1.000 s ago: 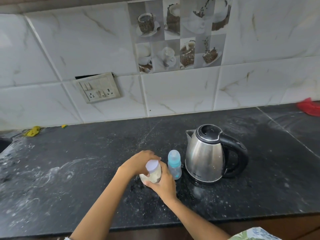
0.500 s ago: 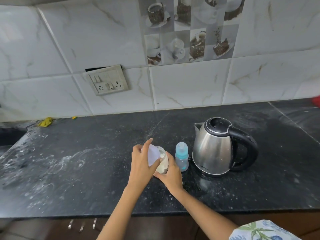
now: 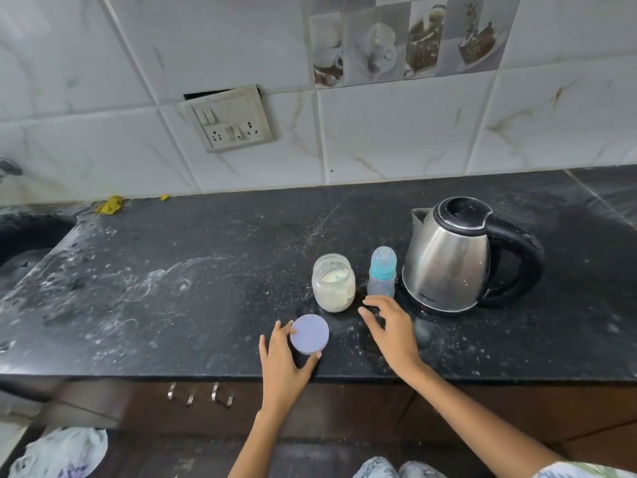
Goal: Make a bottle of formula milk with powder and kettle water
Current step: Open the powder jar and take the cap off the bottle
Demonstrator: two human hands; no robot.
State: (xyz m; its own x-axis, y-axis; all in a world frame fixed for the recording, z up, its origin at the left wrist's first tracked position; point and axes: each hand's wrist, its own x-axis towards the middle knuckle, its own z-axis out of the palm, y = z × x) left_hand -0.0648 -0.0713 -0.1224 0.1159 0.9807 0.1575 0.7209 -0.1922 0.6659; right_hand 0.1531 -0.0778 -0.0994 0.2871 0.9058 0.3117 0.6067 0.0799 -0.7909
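An uncapped glass jar of pale formula powder (image 3: 333, 283) stands on the black counter (image 3: 193, 270). Right of it is a small baby bottle (image 3: 382, 272) with a blue collar and clear cap, then a steel kettle (image 3: 451, 260) with a black lid and handle. My left hand (image 3: 284, 357) holds the jar's lilac lid (image 3: 309, 334) flat near the counter's front edge, fingers around its rim. With relaxed fingers and nothing in it, my right hand (image 3: 389, 326) hovers just in front of the bottle.
A sink (image 3: 24, 243) lies at the far left, with a yellow scrap (image 3: 111, 204) by the wall. A switch and socket plate (image 3: 227, 119) hangs on the tiled wall. White powder streaks mark the counter's left half. Cabinet handles (image 3: 200, 393) sit below the edge.
My left hand took the lilac lid off the jar and brought it down to the counter's front edge. My right hand let go of the jar, which now stands alone.
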